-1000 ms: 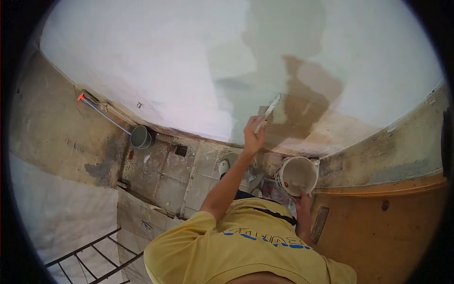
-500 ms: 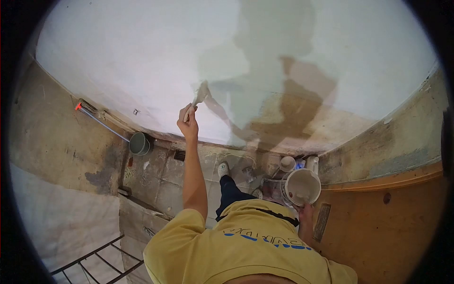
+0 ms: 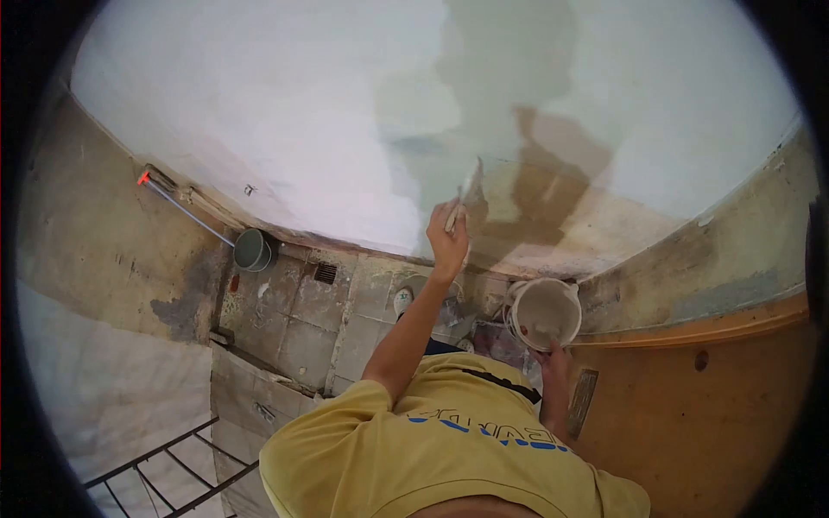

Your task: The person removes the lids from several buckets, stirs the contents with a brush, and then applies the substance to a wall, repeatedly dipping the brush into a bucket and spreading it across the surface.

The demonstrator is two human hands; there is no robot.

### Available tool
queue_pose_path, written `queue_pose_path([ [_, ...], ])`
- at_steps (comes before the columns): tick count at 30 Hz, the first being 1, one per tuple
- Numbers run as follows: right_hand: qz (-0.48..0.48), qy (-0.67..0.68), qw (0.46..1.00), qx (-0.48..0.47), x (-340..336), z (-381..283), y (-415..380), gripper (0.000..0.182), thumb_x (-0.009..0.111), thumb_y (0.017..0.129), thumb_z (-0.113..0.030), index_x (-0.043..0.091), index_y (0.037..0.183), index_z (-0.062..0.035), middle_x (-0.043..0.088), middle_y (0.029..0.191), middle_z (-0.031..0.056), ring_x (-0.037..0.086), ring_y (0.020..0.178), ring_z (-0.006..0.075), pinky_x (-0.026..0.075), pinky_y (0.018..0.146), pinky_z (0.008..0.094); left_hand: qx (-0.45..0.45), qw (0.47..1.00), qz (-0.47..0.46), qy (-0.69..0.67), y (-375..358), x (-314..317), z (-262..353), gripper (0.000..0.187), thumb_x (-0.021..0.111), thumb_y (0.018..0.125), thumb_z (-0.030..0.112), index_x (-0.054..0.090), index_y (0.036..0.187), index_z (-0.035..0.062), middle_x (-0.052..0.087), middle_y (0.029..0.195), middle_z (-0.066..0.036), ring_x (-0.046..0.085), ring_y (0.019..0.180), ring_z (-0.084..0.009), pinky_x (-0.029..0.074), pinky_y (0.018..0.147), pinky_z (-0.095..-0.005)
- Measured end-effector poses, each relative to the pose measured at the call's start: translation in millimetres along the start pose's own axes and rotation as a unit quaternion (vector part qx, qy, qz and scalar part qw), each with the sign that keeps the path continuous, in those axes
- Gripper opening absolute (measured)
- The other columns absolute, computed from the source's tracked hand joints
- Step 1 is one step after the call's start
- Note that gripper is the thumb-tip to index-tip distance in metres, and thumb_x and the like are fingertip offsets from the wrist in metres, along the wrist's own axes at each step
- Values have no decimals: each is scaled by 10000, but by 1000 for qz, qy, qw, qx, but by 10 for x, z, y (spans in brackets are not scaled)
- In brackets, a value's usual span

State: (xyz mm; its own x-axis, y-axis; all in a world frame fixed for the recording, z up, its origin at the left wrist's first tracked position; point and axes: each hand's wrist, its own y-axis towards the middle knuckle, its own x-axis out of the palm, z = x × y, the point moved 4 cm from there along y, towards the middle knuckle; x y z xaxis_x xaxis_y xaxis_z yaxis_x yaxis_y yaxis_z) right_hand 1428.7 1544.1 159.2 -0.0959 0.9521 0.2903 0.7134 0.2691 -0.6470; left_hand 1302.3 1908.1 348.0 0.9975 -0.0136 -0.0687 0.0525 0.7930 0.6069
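Observation:
My left hand [image 3: 449, 240] is raised against the wall and grips a paintbrush [image 3: 467, 195]. Its bristles touch the wall at the edge between the fresh pale paint and a bare brown patch [image 3: 540, 203]. Lower at my right side, my right hand [image 3: 553, 361] holds a white paint bucket [image 3: 545, 312] from below. The bucket's mouth faces up and its inside is smeared with white. My yellow shirt [image 3: 449, 449] fills the bottom of the view.
A grey bucket [image 3: 255, 250] and a pole with an orange tip [image 3: 183, 205] lie by the wall's foot at left. The tiled floor [image 3: 302, 319] has a drain [image 3: 325, 274]. An orange wooden panel [image 3: 691, 414] stands at right, a metal frame [image 3: 173, 470] at lower left.
My left hand swung the brush far left along the wall, then back right to the brown patch. The bucket in my right hand dropped slightly, then came back up.

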Motion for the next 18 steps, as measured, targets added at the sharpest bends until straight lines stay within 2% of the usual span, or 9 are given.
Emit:
queue_pose_path([
  [2, -1, 19, 1000, -22, 232, -83, -15, 498, 565, 924, -82, 363, 1356, 62, 513, 1251, 252, 607, 1049, 428, 599, 748, 585, -133, 966, -145, -168, -187, 30, -78, 203, 571, 949, 68, 628, 1070, -84, 632, 993, -126, 634, 829, -211, 513, 802, -288],
  [3, -27, 20, 999, -21, 355, -155, -148, 520, 587, 916, -91, 364, 1365, 48, 508, 1262, 237, 607, 1057, 391, 615, 740, 542, -132, 963, -161, -170, -249, -20, 3, 203, 571, 949, 68, 628, 1070, -84, 632, 993, -126, 634, 829, -211, 513, 802, -288],
  [5, -48, 11, 999, -22, 528, -222, -281, 549, 618, 905, -108, 368, 1372, 37, 512, 1265, 219, 619, 1040, 350, 632, 728, 484, -376, 850, -144, -340, -401, -118, 121, 178, 580, 955, 96, 619, 1024, -64, 630, 983, -122, 637, 776, -202, 545, 776, -290],
  [6, -46, -4, 999, -23, 576, -241, -302, 555, 627, 903, -117, 371, 1370, 39, 521, 1257, 217, 631, 1016, 346, 633, 725, 469, -385, 845, -160, -334, -447, -166, 156, 178, 580, 955, 96, 619, 1024, -64, 630, 983, -122, 637, 776, -202, 545, 776, -290],
  [9, -33, -48, 998, -35, 717, -284, -372, 526, 612, 910, -110, 385, 1359, 45, 547, 1221, 218, 656, 965, 341, 638, 696, 439, -434, 765, -146, -452, -495, -248, 332, 109, 599, 946, 87, 590, 914, -18, 651, 907, -97, 671, 789, -210, 571, 741, -311],
  [11, -110, -56, 991, -55, 831, -325, -457, 466, 587, 926, -108, 415, 1327, 55, 575, 1177, 214, 672, 925, 332, 643, 656, 423, -464, 756, -154, -435, -563, -272, 367, 132, 591, 951, 101, 579, 978, -28, 630, 980, -112, 649, 824, -205, 561, 762, -311],
  [12, -101, -55, 992, -51, 880, -359, -515, 466, 587, 926, -108, 415, 1327, 55, 575, 1177, 214, 672, 925, 332, 643, 656, 423, -484, 751, -156, -421, -596, -275, 376, 176, 583, 955, 115, 568, 1043, -38, 609, 1054, -126, 628, 860, -200, 551, 783, -311],
  [16, -119, -55, 991, -30, 1069, -488, -692, 398, 566, 927, -93, 460, 1281, 55, 591, 1152, 198, 682, 899, 324, 640, 660, 416, -508, 740, -166, -408, -691, -322, 295, 216, 569, 928, 46, 559, 1091, -95, 601, 1070, -137, 640, 939, -255, 547, 922, -368],
  [18, -131, -58, 989, -25, 1122, -520, -782, 391, 571, 918, -91, 474, 1267, 54, 593, 1161, 188, 685, 883, 326, 636, 680, 421, -507, 739, -186, -402, -709, -404, 334, 224, 596, 898, 18, 565, 1075, -117, 619, 1076, -162, 655, 945, -258, 560, 904, -357],
])
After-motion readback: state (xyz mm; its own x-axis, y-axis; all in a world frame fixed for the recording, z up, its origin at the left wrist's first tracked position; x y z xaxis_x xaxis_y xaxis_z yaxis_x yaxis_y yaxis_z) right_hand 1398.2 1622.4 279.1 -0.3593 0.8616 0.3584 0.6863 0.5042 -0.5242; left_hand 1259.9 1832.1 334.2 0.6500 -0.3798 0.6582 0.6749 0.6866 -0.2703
